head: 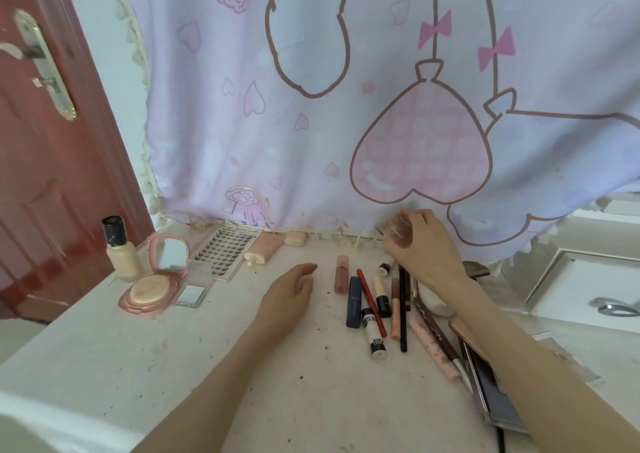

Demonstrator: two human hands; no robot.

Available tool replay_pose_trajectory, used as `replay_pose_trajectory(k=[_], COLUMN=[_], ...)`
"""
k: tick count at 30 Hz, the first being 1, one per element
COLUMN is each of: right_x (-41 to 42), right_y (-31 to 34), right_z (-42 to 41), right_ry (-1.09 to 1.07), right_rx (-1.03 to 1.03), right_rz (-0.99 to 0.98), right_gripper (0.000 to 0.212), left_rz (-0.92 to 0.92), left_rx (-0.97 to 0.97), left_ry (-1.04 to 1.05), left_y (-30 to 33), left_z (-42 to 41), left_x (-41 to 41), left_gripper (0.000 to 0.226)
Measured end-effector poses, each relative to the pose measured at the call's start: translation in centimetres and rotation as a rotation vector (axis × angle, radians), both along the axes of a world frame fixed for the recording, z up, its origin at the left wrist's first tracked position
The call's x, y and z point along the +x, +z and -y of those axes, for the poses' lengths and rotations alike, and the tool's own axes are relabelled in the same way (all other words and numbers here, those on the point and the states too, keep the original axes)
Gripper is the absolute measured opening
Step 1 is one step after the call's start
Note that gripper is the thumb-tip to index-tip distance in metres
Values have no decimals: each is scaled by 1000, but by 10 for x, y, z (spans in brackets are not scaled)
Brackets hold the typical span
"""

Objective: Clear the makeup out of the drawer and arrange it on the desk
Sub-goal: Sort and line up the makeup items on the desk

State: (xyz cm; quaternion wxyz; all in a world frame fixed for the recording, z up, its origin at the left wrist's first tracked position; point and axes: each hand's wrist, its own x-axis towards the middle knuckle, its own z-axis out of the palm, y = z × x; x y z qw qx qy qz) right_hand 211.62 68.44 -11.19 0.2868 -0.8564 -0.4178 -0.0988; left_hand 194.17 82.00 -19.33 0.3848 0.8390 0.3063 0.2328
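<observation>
My right hand (pixel 424 244) is shut on a small brown compact (pixel 398 232) at the back of the white desk (pixel 145 355), against the curtain hem. My left hand (pixel 289 291) rests open on the desk, holding nothing. Between the hands lies a row of makeup: a pink tube (pixel 341 274), a navy tube (pixel 354 302), a red pencil (pixel 371 302), a black pencil (pixel 402 308), and a black-and-white tube (pixel 373 333). At the left stand a foundation bottle (pixel 121 250), an open pink powder compact (pixel 157 279) and a lash tray (pixel 223 251).
A pink cartoon curtain (pixel 346 106) hangs behind the desk. A red door (pixel 41 140) is at the left. White drawers with a metal handle (pixel 613 307) sit at the right. A palette (pixel 491 393) lies under my right forearm.
</observation>
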Motion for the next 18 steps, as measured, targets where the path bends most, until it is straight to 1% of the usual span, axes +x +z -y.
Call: replay_pose_trajectory(k=[2,4,7,9,12,14,16,18], right_x=[-13,-30,-61,-81,-107,-117,-124,-128], right_y=[2,4,5,-1,-16,-24,-34,-46], right_z=[0,0,-3,-8,-16,-20,-24,-27], right_ry=[61,151,280,352,410,424,423,439], right_rx=[101,106,135,199,359,442,452,443], right_rz=[-101,-212,-416,-565,-816,-980,-1085,-1201], right_gripper=[48,49,39,27,11,11,14,24], left_rz=[113,239,350,316,196,140,104,87], left_rx=[-123,-221,-235,-212,-205,-226,-245,-274], left_ry=[-17,-14,-72,-138,-199,-209,-219,-202], left_y=[8,26,56,71,80,77,71,67], left_z=[6,8,5,6,16,20,18,13], left_x=[-8,-16,-30,-42,-59,-70,-79,-84], left_gripper=[30,27,26,25,25,22,21,30])
